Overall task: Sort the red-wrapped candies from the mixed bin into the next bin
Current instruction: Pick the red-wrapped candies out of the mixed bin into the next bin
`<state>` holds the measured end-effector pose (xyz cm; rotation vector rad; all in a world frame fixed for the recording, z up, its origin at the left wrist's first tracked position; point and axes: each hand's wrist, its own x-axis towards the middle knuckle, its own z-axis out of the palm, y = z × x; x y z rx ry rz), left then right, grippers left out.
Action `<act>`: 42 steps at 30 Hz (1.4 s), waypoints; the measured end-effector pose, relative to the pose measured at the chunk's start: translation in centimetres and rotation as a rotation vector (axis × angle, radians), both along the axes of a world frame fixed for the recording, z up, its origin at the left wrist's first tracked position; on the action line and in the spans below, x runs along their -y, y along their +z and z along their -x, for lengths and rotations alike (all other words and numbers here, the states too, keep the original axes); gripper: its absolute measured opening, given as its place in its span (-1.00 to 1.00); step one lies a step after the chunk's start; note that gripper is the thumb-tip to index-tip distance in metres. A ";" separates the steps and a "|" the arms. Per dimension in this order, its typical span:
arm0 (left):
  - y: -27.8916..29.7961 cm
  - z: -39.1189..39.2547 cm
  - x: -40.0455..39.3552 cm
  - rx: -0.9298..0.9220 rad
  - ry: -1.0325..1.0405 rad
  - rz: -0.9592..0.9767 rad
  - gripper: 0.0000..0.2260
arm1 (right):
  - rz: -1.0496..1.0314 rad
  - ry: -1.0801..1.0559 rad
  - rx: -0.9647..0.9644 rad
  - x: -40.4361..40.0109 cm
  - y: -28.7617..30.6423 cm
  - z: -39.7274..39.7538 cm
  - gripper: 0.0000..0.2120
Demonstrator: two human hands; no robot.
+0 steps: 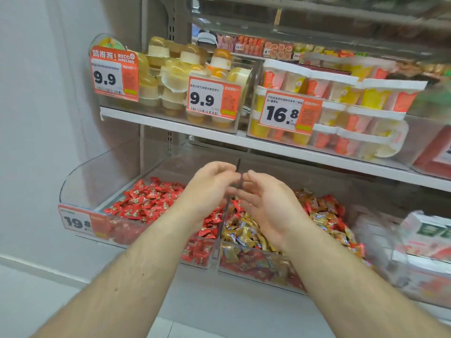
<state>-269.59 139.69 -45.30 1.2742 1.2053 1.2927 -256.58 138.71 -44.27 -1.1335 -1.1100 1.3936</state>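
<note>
— Head view: what do we see of our hands?
— Our left hand and right hand hover close together above the divider, fingers loosely curved, palms facing, holding nothing.
— And the candies?
— The red candies fill the left bin. The mixed bin, just beside it on the right, holds gold wrappers with red ones among them. Above, on the shelf, we see jelly cups behind price tags.

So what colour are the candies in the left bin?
Red candies, clearest in the head view.
</note>
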 end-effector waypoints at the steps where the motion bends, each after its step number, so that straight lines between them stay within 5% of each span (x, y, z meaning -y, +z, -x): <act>1: 0.2 -1.6 0.1 -0.011 -0.050 -0.018 -0.83 | -0.027 -0.022 0.012 0.4 0.1 -1.1 -0.79; 8: -2.0 -10.2 -0.9 -0.250 -0.228 0.000 -0.70 | 0.035 -0.249 0.215 0.2 -1.0 -10.1 -0.78; 14: -4.7 -12.4 -2.9 -0.844 -0.023 -0.137 -0.58 | 0.181 -0.362 0.418 -4.2 -2.1 -16.9 -0.36; 17: -5.4 -12.9 -3.5 -0.967 0.010 -0.135 -0.58 | 0.231 -0.374 0.541 -8.6 -3.2 -18.9 -0.28; 20: -6.0 -13.0 -4.2 -1.007 0.046 -0.134 -0.60 | 0.234 -0.324 0.731 -11.4 -2.8 -18.7 -0.48; 22: -6.4 -13.0 -4.5 -1.011 0.076 -0.134 -0.61 | 0.267 -0.299 0.802 -12.7 -2.8 -18.5 -0.42; 27: -7.1 -12.8 -4.8 -1.033 0.105 -0.159 -0.61 | 0.279 -0.217 0.756 -14.2 -2.9 -17.7 -0.55; 33: -6.8 -11.9 -4.7 -1.052 0.087 -0.149 -0.63 | 0.226 -0.130 0.612 -13.3 -4.1 -16.6 -0.22; 42: -5.0 -9.7 -4.0 -1.059 0.023 -0.046 -0.59 | 0.167 0.134 0.880 -6.5 -3.5 -14.6 -0.22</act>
